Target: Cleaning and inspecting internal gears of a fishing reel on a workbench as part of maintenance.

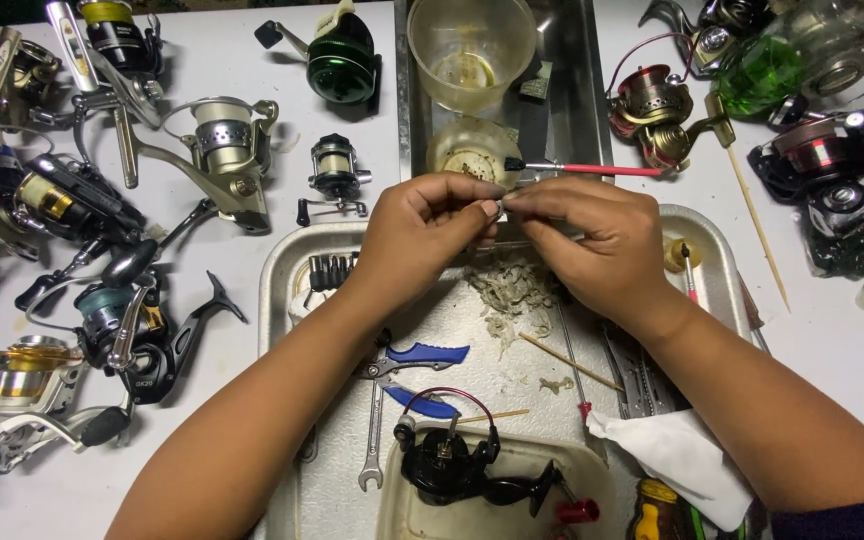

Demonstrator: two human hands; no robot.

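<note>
Both hands meet above the far edge of a metal tray (282,290) on the white desk (352,140). The left hand (422,225) and the right hand (592,240) are closed, fingertips pinched together on a small part (501,198) held between them; it is too small to tell what it is, perhaps a bit of metal. Just beyond the fingertips a red-handled brush (592,169) lies across a pale round container (472,150), and a clear plastic cup (470,45) stands behind it in a steel trough. In the tray, under the wrists, lie blue-handled pliers (422,375), a wrench (372,440), a wooden stick (567,360) and a black reel (452,465) in a pale dish. A white tissue (682,460) lies beside the right forearm. Many fishing reels crowd the desk to the left, among them a silver spinning reel (227,140) and a green reel (340,55).
</note>
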